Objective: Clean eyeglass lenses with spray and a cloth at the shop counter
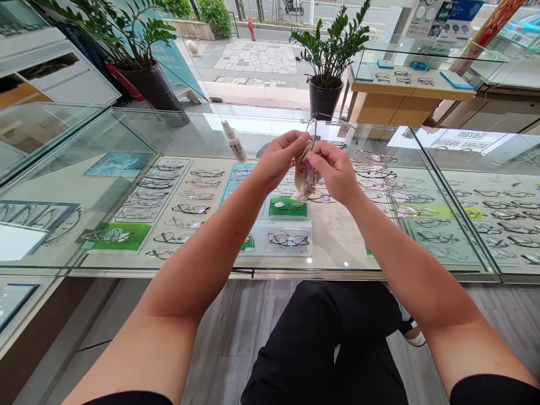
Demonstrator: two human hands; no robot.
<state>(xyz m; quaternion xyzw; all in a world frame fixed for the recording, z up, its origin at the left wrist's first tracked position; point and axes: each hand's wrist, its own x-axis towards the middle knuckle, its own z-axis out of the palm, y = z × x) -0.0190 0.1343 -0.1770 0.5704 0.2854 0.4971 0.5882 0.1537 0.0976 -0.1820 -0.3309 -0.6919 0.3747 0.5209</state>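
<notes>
Over the glass counter, my left hand (283, 156) and my right hand (334, 167) meet with fingers closed. Between them hangs a crumpled beige cloth (304, 179), pinched by both hands. A thin-rimmed pair of eyeglasses (356, 133) juts up behind my fingers; the part within the cloth is hidden, and which hand bears it is hard to see. To the left of my hands, a white spray bottle (234, 142) stands on the glass. Several loose eyeglasses (373, 174) lie just right of my right hand.
Beneath the glass top, the display counter (337, 239) holds rows of eyeglass frames (196, 196) and green cards (289, 206). Metal-edged joints divide the counter on both sides. Beyond it stand potted plants (327, 84) and a wooden display cabinet (407, 107).
</notes>
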